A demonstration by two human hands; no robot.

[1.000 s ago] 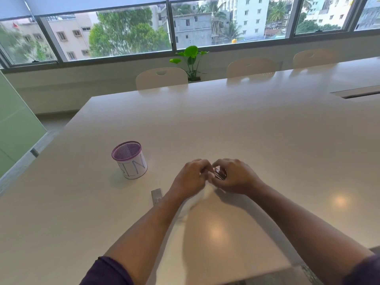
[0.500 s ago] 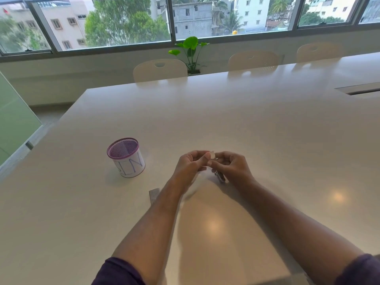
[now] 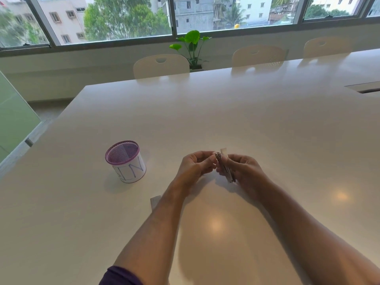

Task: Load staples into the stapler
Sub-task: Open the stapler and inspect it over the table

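A small metallic stapler (image 3: 225,170) stands nearly upright between my two hands, a little above the white table (image 3: 267,124). My right hand (image 3: 243,170) grips its body from the right. My left hand (image 3: 195,165) pinches at its upper end with thumb and forefinger. A pale tab (image 3: 223,151) sticks up from the top of the stapler. Whether a strip of staples sits between my left fingers is too small to tell. A small grey flat piece (image 3: 155,201) lies on the table beside my left forearm, partly hidden by it.
A purple mesh cup (image 3: 125,161) wrapped in white paper with letters stands to the left of my hands. Cream chairs (image 3: 161,65) line the far table edge, with a green plant (image 3: 192,47) by the windows. A cable slot (image 3: 364,87) is at the far right.
My hands have lifted slightly and drawn apart, and the stapler has turned from hidden in my right fist to standing upright between the fingertips. The view has tilted down a little.
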